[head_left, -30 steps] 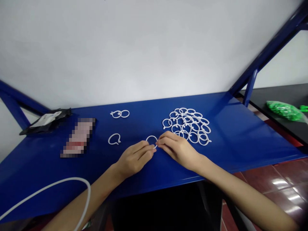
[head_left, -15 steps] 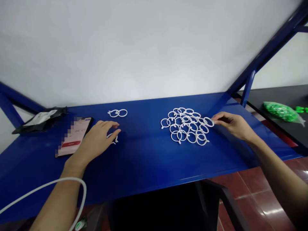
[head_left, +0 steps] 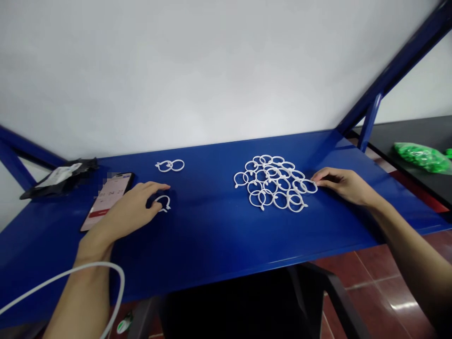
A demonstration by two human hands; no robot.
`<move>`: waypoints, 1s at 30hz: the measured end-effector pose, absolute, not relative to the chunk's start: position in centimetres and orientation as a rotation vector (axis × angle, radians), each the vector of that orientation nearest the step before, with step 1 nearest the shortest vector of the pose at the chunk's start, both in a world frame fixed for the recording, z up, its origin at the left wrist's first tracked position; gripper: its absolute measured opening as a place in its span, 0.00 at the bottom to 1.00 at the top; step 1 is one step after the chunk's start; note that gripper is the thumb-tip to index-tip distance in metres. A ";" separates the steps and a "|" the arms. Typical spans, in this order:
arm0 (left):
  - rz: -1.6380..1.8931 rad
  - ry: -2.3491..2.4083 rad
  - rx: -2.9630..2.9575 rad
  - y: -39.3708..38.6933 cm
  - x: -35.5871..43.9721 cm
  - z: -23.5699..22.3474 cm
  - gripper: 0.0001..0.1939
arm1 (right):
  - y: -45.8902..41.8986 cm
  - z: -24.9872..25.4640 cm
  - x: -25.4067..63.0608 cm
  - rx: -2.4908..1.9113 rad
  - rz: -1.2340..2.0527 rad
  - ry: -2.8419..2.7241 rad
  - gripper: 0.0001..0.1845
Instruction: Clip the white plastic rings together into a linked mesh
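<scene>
On the right half of the blue tabletop lies a cluster of several thin white plastic rings (head_left: pixel 281 200) with small clasps, many overlapping. My right hand (head_left: pixel 339 184) pinches one white ring (head_left: pixel 310 192) at the cluster's right edge between thumb and fingertips. On the left, my left hand (head_left: pixel 136 205) rests low over the table, thumb and fingers apart. Beside its thumb is an opened white ring (head_left: pixel 168 201), partly hidden by the hand. I cannot tell whether the thumb touches it. Two more white rings (head_left: pixel 178 165) overlap near the wall.
A phone (head_left: pixel 108 200) with a lit screen lies left of my left hand. Behind it is a black plastic package (head_left: pixel 63 175). A white cable (head_left: pixel 70 272) crosses my left forearm. At right, a bag of green pieces (head_left: pixel 422 157) sits on a dark table.
My left hand has drawn back to the left, showing more of the opened ring. The ring in my right hand has lowered to the table at the cluster's edge. The view has shifted slightly.
</scene>
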State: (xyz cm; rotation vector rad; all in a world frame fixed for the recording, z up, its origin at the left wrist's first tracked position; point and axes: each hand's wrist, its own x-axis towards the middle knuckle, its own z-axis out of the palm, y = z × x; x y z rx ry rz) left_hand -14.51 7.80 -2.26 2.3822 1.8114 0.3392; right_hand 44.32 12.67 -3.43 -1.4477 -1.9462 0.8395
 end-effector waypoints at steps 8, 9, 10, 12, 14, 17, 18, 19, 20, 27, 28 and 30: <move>0.327 1.747 2.389 7.9 -15.0 -2.4 0.18 | 12.8 -4.0 44.3 -1.460 0.762 -1.913 0.19; 0.335 1.746 2.380 7.9 -15.1 -2.5 0.16 | 12.8 -4.1 44.3 -1.467 0.758 -1.907 0.19; 0.339 1.748 2.367 7.9 -15.2 -2.5 0.15 | 12.8 -4.2 44.4 -1.475 0.755 -1.903 0.19; 0.338 1.763 2.339 8.0 -15.2 -2.6 0.13 | 12.8 -4.3 44.4 -1.493 0.754 -1.897 0.20; 0.334 1.779 2.321 8.1 -15.0 -2.5 0.13 | 12.7 -4.3 44.4 -1.508 0.738 -1.887 0.19; 0.321 1.794 2.317 8.2 -14.4 -2.4 0.13 | 12.5 -3.9 44.2 -1.531 0.719 -1.896 0.18; 0.317 1.799 2.315 8.1 -14.2 -2.3 0.13 | 12.3 -3.7 44.1 -1.537 0.724 -1.915 0.18; 0.316 1.803 2.310 8.1 -14.0 -2.2 0.13 | 12.2 -3.6 44.1 -1.541 0.732 -1.939 0.19; 0.315 1.806 2.305 8.1 -13.7 -2.1 0.13 | 12.2 -3.5 44.0 -1.542 0.738 -1.965 0.20; 0.314 1.822 2.274 8.0 -13.3 -2.1 0.13 | 12.2 -3.9 44.1 -1.496 0.657 -2.032 0.18; 0.318 1.820 2.278 8.0 -13.3 -2.1 0.13 | 12.2 -3.9 44.1 -1.489 0.657 -2.018 0.18; 0.324 1.820 2.287 8.0 -13.4 -2.2 0.13 | 12.0 -3.8 44.1 -1.474 0.673 -1.985 0.18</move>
